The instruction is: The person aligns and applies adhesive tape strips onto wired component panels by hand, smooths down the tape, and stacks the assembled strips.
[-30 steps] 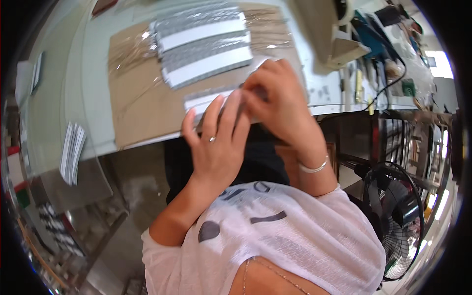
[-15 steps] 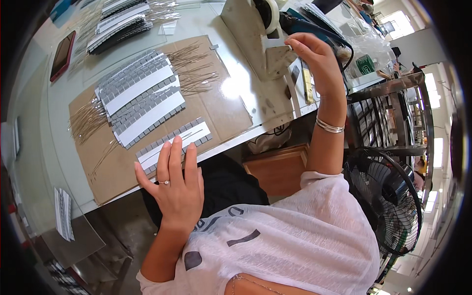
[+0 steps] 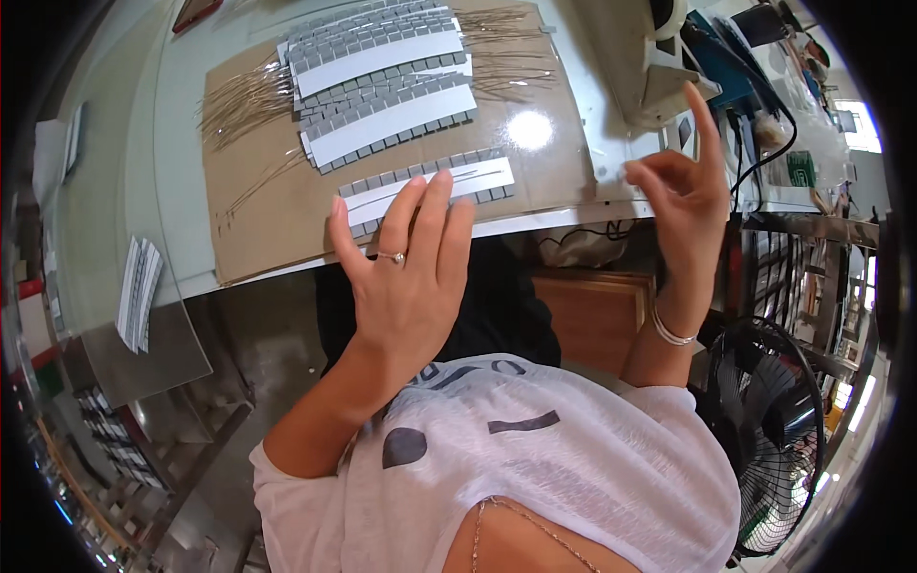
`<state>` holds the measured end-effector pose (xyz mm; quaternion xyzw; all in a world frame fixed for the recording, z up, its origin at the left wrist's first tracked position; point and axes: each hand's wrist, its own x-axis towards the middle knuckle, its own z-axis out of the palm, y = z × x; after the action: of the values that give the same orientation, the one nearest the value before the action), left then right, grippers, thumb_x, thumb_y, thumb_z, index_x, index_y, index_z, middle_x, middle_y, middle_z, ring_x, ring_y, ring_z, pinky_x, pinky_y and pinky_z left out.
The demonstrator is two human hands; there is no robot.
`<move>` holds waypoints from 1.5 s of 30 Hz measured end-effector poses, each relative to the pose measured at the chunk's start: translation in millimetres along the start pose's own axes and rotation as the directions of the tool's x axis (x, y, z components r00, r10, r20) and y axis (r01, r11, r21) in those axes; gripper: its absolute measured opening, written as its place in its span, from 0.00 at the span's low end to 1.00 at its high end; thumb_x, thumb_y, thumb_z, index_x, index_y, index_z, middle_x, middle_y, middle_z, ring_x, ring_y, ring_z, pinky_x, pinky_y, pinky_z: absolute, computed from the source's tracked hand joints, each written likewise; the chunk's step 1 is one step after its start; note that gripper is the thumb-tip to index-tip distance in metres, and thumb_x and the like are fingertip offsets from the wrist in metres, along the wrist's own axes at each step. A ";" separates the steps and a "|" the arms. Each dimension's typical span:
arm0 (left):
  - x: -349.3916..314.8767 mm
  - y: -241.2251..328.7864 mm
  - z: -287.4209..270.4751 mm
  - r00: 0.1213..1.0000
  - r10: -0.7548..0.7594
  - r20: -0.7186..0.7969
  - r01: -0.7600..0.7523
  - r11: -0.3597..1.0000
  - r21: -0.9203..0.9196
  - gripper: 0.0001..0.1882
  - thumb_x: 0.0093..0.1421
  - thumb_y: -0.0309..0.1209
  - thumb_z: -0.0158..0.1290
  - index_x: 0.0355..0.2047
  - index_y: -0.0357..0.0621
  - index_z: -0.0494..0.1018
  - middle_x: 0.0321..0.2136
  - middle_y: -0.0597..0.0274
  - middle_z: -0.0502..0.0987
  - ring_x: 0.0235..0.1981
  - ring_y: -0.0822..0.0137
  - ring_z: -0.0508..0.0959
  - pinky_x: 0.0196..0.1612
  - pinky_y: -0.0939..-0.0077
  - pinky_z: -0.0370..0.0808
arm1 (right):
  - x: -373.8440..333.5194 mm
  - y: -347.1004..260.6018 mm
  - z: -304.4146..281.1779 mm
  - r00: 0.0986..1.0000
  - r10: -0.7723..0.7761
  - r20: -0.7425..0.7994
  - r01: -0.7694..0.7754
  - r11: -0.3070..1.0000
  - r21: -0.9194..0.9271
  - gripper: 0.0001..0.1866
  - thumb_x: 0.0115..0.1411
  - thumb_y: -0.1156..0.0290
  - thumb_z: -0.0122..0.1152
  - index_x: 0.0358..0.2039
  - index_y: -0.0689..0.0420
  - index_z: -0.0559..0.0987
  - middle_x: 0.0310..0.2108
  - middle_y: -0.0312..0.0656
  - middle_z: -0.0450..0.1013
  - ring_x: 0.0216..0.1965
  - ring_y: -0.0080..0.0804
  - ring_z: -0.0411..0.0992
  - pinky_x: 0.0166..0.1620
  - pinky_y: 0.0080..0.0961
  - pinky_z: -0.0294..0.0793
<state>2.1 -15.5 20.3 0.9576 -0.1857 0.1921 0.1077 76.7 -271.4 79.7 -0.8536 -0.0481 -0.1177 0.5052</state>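
Observation:
My left hand (image 3: pixel 411 258) lies flat, fingers spread, on a white strip (image 3: pixel 482 179) edged with small grey squares. Thin dark wires lie along the middle of that strip, and my fingers hide part of it. The strip rests on a brown cardboard sheet (image 3: pixel 258 229) near the table's front edge. Beyond it sits a stack of similar strips (image 3: pixel 392 124), with fine wires (image 3: pixel 244 100) sticking out at both ends. To the right, my right hand (image 3: pixel 693 196) is raised by the table edge, index finger up and thumb apart. Nothing can be made out in it.
A tape dispenser (image 3: pixel 659 95) stands at the back right, close to a blue device (image 3: pixel 721 72) and cables. At the left, more strips (image 3: pixel 139 291) lie on a glass sheet. A black fan (image 3: pixel 769 435) and a metal rack (image 3: pixel 802 272) stand to my right.
My right hand has come away from the tape dispenser, toward me, its pinched fingers now spread. My left hand stays on the strip. The whole view has shifted.

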 end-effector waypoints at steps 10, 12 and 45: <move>3.1 0.1 -0.4 0.999 0.005 -0.042 -0.006 1.000 -0.012 0.19 0.60 0.28 0.56 0.53 0.45 0.73 0.56 0.57 0.73 0.59 0.58 0.71 0.60 0.22 0.56 | -9.0 -7.8 60.0 0.830 -0.439 0.345 0.456 0.889 0.034 0.12 0.50 0.85 0.70 0.32 0.60 0.78 0.38 0.39 0.81 0.47 0.41 0.77 0.45 0.31 0.80; 3.7 -0.4 -0.8 0.999 0.003 -0.043 -0.004 1.000 -0.017 0.19 0.60 0.28 0.56 0.53 0.44 0.73 0.56 0.57 0.73 0.58 0.58 0.71 0.60 0.22 0.56 | -10.0 -9.4 61.3 0.821 -0.444 0.358 0.468 0.883 0.022 0.12 0.50 0.85 0.70 0.33 0.60 0.78 0.38 0.39 0.81 0.47 0.41 0.76 0.46 0.32 0.79; 7.7 -3.6 3.5 0.999 0.025 -0.020 -0.025 1.000 0.019 0.33 0.46 0.32 0.69 0.54 0.47 0.71 0.60 0.61 0.71 0.60 0.59 0.71 0.66 0.27 0.47 | -29.1 -2.4 76.8 0.805 -0.545 0.234 0.593 0.725 -0.351 0.16 0.40 0.73 0.75 0.29 0.52 0.76 0.33 0.36 0.70 0.39 0.41 0.69 0.43 0.37 0.64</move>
<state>11.3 -15.6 19.8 0.9543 -0.1946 0.2046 0.0983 59.7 -202.1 39.0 -0.8883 -0.3110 -0.2253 0.2519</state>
